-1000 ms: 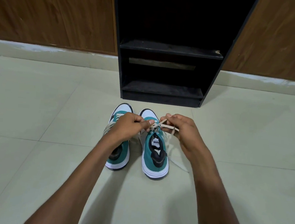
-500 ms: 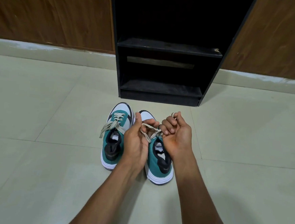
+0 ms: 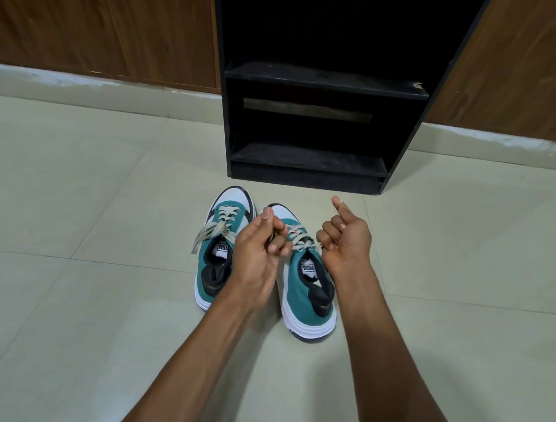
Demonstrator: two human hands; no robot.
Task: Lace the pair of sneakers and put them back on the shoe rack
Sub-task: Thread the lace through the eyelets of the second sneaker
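Standing toes toward the rack point(image 3: 317, 80), teal-and-white sneakers point(image 3: 308, 279) show beige laces point(image 3: 299, 240).

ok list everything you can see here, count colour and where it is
sneakers: 2, teal and white with black heel collars, side by side on the floor in front of the rack, toes toward it
laces: beige, a tied bow on the left sneaker; those on the right sneaker are in the fingers of both hands
shoe rack: 1, black, standing against the wall, both visible shelves bare
floor: pale cream tiles
wall panels: brown wood, either side of the rack, whitish skirting below
left hand: 1, bare, fingers pinching the lace over the right sneaker
right hand: 1, bare, curled, at the other lace end
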